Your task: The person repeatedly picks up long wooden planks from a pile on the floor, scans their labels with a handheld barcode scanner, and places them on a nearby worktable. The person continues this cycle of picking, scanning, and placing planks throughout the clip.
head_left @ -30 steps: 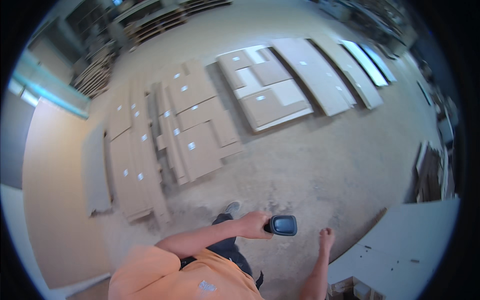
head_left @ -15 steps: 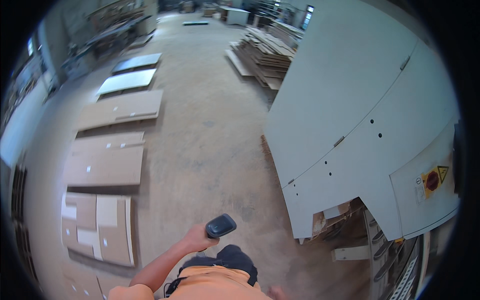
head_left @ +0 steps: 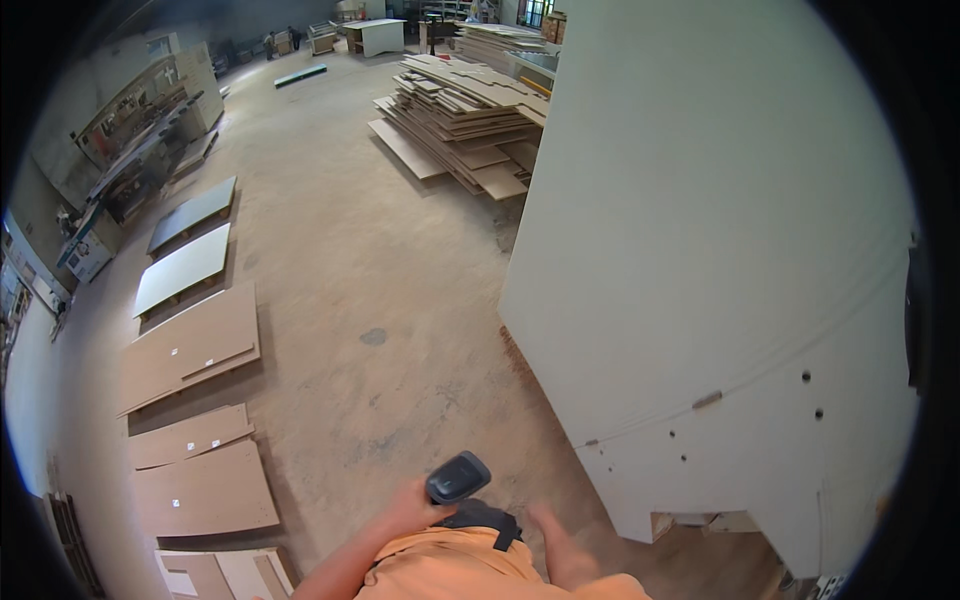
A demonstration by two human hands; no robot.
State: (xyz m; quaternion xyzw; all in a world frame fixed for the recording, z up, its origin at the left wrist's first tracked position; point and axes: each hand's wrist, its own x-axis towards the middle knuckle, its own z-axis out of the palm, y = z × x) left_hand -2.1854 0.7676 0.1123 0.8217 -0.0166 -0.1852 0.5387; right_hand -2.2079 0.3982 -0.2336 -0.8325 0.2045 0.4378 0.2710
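Note:
My left hand (head_left: 416,506) is wrapped round the grip of a dark handheld scanner (head_left: 459,478), in front of my waist. The scanner's rounded head points forward and to the right, over the floor. My right hand (head_left: 541,516) hangs beside my right hip, small and smeared, so its fingers cannot be made out. No object shows in it. The big pale machine cabinet (head_left: 690,250) is nearest to it, on the right, and the two do not touch.
Along the left lie low stacks of brown panels (head_left: 205,492) and white panels (head_left: 185,268) on the concrete floor (head_left: 330,260). Ahead, a messy pile of boards (head_left: 470,120) stands behind the cabinet. A workbench-like machine (head_left: 150,150) lines the far left wall.
My view has swung rightward and moved forward; the panel stacks sit lower and further left. The scanner stays in my left hand, and my right forearm has come into view.

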